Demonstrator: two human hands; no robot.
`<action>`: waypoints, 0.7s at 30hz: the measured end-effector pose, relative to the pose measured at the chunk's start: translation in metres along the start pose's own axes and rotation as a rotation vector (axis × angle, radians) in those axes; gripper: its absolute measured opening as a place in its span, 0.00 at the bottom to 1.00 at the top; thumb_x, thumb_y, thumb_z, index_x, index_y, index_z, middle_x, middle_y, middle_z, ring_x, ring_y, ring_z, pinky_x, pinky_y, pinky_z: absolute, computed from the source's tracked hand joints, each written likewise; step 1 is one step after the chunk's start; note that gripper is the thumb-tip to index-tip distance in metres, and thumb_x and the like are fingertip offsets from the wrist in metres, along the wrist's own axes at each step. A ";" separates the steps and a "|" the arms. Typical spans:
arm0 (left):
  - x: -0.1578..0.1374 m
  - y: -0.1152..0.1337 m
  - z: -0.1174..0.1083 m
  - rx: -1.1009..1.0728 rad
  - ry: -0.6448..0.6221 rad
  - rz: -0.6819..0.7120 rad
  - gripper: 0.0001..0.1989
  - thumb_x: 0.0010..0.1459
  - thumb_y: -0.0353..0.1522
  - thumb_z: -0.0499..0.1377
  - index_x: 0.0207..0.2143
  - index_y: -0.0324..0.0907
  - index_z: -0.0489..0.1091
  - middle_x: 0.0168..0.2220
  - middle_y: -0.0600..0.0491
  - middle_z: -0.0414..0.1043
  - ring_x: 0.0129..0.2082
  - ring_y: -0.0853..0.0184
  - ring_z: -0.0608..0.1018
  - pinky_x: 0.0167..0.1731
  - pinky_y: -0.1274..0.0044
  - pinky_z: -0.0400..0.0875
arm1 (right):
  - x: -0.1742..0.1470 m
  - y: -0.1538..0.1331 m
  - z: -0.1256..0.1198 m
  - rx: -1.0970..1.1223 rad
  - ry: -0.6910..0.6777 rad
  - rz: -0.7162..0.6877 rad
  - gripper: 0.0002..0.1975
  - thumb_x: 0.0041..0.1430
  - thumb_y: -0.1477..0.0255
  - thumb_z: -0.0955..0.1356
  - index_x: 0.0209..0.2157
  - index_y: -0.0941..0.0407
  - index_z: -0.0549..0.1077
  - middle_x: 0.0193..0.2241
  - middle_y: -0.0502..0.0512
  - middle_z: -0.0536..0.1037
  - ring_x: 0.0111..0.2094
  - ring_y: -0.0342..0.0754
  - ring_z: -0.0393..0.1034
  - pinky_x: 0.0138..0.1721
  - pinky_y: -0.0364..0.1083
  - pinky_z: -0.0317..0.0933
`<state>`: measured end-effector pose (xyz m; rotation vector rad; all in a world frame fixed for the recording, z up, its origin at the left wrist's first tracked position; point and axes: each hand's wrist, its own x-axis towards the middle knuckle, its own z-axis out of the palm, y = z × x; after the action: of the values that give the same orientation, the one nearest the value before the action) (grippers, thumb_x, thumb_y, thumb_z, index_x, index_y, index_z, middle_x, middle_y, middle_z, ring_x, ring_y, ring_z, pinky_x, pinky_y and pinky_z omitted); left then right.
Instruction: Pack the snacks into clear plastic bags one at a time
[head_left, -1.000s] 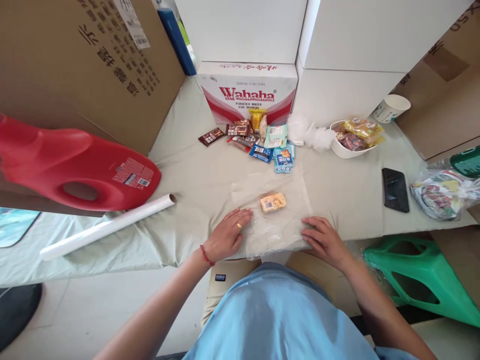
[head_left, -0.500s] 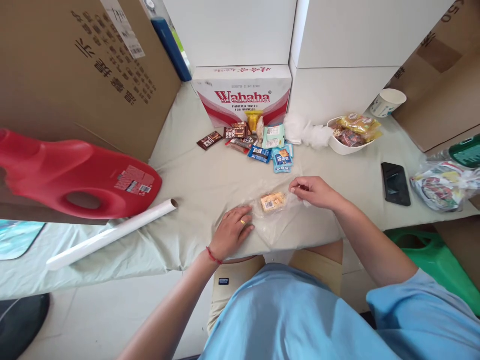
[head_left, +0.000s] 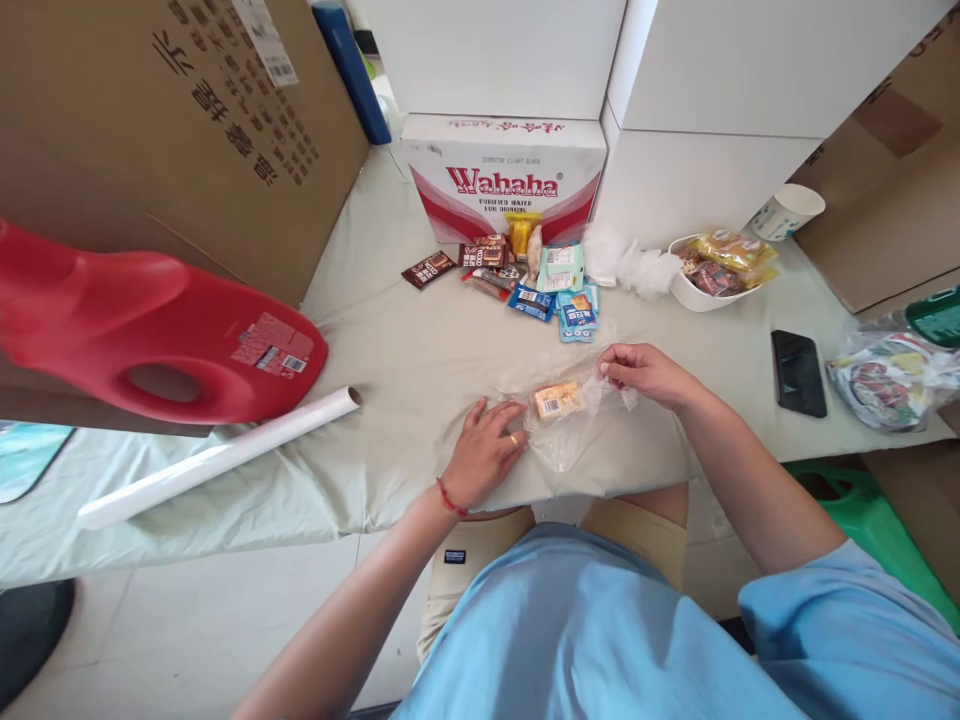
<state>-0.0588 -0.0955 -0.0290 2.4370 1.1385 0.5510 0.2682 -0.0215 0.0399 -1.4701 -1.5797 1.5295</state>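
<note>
On the cloth-covered table a small packaged snack (head_left: 558, 401) with a barcode label lies on a sheet of clear plastic film (head_left: 556, 452). My right hand (head_left: 637, 374) pinches the bunched right side of the film between thumb and fingers. At the other side my left hand (head_left: 486, 448) rests flat, fingers apart, touching the film's left edge. A ring and a red wrist cord show on that arm. Several wrapped snacks (head_left: 532, 303) lie in a loose pile beyond the film.
A Wahaba-style carton printed Wahaha (head_left: 504, 185) stands behind the pile. Right of it are a white bowl (head_left: 705, 297) of snacks, a paper cup (head_left: 786, 212) and a phone (head_left: 799, 373). A red jug (head_left: 247, 370) and a white roll (head_left: 225, 460) lie left.
My right hand has drawn more of the film's right side into a bunch beside the snack. My left hand stays at the film's left edge. The view has shifted slightly.
</note>
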 end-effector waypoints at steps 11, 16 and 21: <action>0.019 0.002 -0.013 -0.080 0.261 -0.502 0.14 0.71 0.40 0.50 0.35 0.44 0.70 0.38 0.47 0.79 0.44 0.55 0.77 0.48 0.63 0.68 | 0.020 -0.001 -0.023 -0.221 -0.019 0.056 0.13 0.55 0.61 0.71 0.34 0.57 0.77 0.28 0.51 0.78 0.28 0.45 0.68 0.33 0.44 0.61; 0.028 0.004 -0.006 0.191 0.260 -0.633 0.12 0.67 0.36 0.55 0.30 0.44 0.70 0.35 0.44 0.76 0.45 0.49 0.73 0.45 0.61 0.66 | 0.036 -0.012 -0.023 -0.910 0.072 0.052 0.09 0.58 0.72 0.67 0.36 0.57 0.80 0.32 0.56 0.81 0.34 0.51 0.73 0.36 0.46 0.61; 0.025 0.004 -0.003 0.244 0.492 -0.561 0.11 0.62 0.32 0.59 0.45 0.39 0.75 0.45 0.40 0.73 0.46 0.51 0.70 0.46 0.62 0.65 | 0.062 -0.038 -0.012 -1.055 0.135 -0.257 0.14 0.65 0.72 0.65 0.46 0.58 0.81 0.47 0.64 0.82 0.49 0.58 0.75 0.51 0.51 0.64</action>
<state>-0.0430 -0.0776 -0.0205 2.0575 2.1030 0.8863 0.2468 0.0468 0.0579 -1.6762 -2.5213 0.3780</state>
